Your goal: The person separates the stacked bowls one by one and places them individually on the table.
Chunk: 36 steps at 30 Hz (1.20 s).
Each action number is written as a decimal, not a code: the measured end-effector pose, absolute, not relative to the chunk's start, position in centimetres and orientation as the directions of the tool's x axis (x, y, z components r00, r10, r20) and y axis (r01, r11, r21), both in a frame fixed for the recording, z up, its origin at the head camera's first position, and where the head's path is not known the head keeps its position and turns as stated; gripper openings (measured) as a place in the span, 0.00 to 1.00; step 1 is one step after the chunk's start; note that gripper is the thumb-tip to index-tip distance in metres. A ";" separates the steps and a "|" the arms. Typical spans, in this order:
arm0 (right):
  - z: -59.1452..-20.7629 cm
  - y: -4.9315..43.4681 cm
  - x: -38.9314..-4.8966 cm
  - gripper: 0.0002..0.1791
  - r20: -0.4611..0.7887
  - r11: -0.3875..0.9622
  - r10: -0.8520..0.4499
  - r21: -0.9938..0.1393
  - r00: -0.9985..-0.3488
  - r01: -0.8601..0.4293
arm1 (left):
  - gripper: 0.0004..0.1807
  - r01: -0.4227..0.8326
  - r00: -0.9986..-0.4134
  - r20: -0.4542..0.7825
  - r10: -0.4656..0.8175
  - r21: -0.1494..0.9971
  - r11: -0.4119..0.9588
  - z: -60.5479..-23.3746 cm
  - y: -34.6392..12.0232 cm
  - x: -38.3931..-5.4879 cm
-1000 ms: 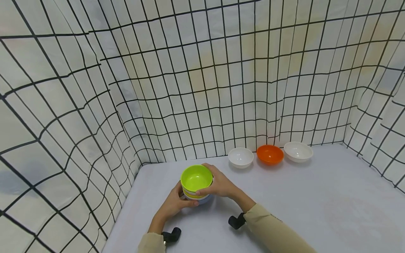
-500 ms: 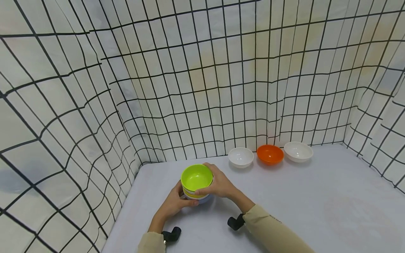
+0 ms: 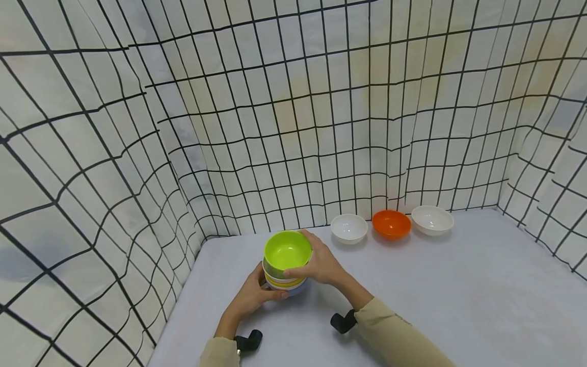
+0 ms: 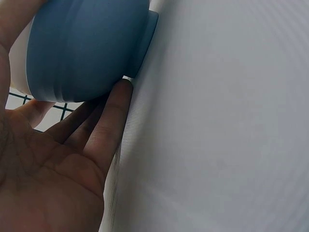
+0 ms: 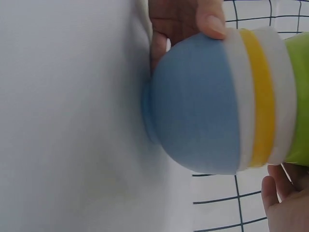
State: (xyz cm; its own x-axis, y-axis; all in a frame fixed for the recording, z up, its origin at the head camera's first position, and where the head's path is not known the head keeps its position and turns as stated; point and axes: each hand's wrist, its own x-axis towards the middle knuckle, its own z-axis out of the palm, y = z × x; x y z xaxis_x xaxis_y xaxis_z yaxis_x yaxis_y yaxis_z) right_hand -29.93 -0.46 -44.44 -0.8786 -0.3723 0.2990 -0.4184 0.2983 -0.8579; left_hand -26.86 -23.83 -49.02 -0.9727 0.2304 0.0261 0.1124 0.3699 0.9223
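Note:
A stack of nested bowls stands on the white table, held between both hands. Topmost is a lime-green bowl [image 3: 288, 251], which my right hand [image 3: 323, 262] grips by its right side, thumb at the front. It sits raised and tilted, its lower part still inside the stack. Beneath it, the right wrist view shows white rims around a yellow band [image 5: 262, 96], then a blue bowl [image 5: 198, 106] at the bottom. My left hand [image 3: 251, 294] holds the lower stack from the left, its thumb across the front. In the left wrist view its fingers [image 4: 113, 121] reach beside the blue bowl's foot.
Along the back edge of the white-covered table [image 3: 412, 295] stand a white bowl [image 3: 349, 229], an orange bowl [image 3: 392, 225] and another white bowl [image 3: 432, 220]. White cloth walls with a black grid [image 3: 293, 142] rise at the back and sides.
My right hand has moved up slightly with the lime-green bowl, so more of its side shows above the stack. The left hand has stayed in place.

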 end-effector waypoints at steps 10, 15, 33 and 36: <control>-42.6 1.9 -29.2 0.57 0.310 0.252 -0.336 -0.881 -0.890 -0.402 | 0.57 0.110 -0.972 0.026 0.232 0.926 0.360 -48.9 -23.9 -26.9; -42.4 3.8 -28.7 0.58 0.306 0.265 -0.320 -0.880 -0.896 -0.395 | 0.59 0.110 -0.974 0.027 0.227 0.926 0.360 -49.1 -23.9 -27.1; -44.4 14.8 -26.8 0.56 0.224 0.407 -0.239 -0.861 -0.945 -0.307 | 0.59 0.113 -0.973 0.033 0.226 0.931 0.347 -49.1 -23.8 -27.1; -45.0 17.0 -26.6 0.54 0.225 0.431 -0.220 -0.851 -0.949 -0.301 | 0.59 0.109 -0.975 0.031 0.221 0.930 0.351 -49.0 -23.7 -27.0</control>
